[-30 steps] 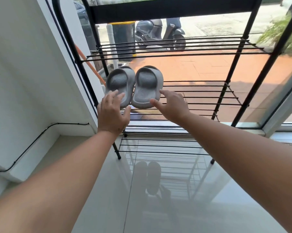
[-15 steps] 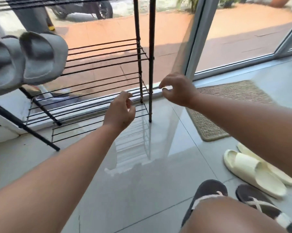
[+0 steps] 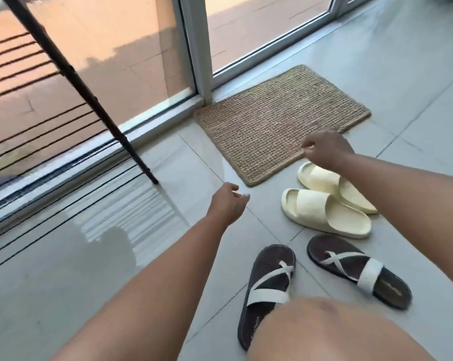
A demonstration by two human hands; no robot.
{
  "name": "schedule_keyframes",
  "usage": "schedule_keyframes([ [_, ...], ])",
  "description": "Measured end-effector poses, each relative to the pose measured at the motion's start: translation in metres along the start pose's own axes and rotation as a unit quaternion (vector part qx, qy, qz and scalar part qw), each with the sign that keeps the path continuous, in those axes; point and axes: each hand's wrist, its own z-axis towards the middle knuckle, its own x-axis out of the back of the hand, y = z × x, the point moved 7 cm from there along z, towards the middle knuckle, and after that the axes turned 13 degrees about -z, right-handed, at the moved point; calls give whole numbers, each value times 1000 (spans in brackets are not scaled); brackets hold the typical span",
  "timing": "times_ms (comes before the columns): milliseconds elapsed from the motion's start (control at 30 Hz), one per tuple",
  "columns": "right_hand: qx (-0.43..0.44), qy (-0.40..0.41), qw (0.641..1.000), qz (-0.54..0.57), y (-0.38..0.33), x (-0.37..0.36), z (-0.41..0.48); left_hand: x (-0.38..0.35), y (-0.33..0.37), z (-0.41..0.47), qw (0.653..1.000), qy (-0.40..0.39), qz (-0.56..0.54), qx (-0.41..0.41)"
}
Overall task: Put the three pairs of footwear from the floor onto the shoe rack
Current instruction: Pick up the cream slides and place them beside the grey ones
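A pair of cream slides (image 3: 324, 212) lies on the grey tile floor beside a woven doormat. Nearer to me lies a pair of dark brown sandals with white crossed straps (image 3: 269, 285); my knee hides the heel of the left one. My right hand (image 3: 327, 149) hovers just above the far cream slide, fingers curled, holding nothing. Left of the slides, my left hand (image 3: 228, 204) is over bare tile, fingers loosely apart and empty. The black wire shoe rack (image 3: 71, 76) stands at the left; only one leg and a few shelf bars show. The grey slides are out of view.
A woven doormat (image 3: 277, 118) lies against the sliding glass door frame (image 3: 194, 48). My bare knee (image 3: 337, 332) fills the bottom of the view. Glossy floor tiles (image 3: 90, 256) stretch between the rack and the footwear.
My view has swung right and down from the rack with the grey slides to the footwear on the floor. Both empty hands have moved from the rack toward the cream slides.
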Motion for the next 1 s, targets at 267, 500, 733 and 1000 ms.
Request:
schedule_keyframes([
  [267, -195, -145, 970, -26, 114, -86, -3, -96, -15, 38, 996, -59, -32, 67],
  [500, -239, -205, 940, 129, 128, -145, -17, -150, -35, 36, 970, -150, -126, 141],
  [733, -200, -188, 939, 207, 97, -162, -29, -151, -46, 40, 995, -93, 9, 39],
  [1000, -79, -188, 954, 219, 4, -159, -31, -143, -63, 20, 985, -34, 165, 38],
])
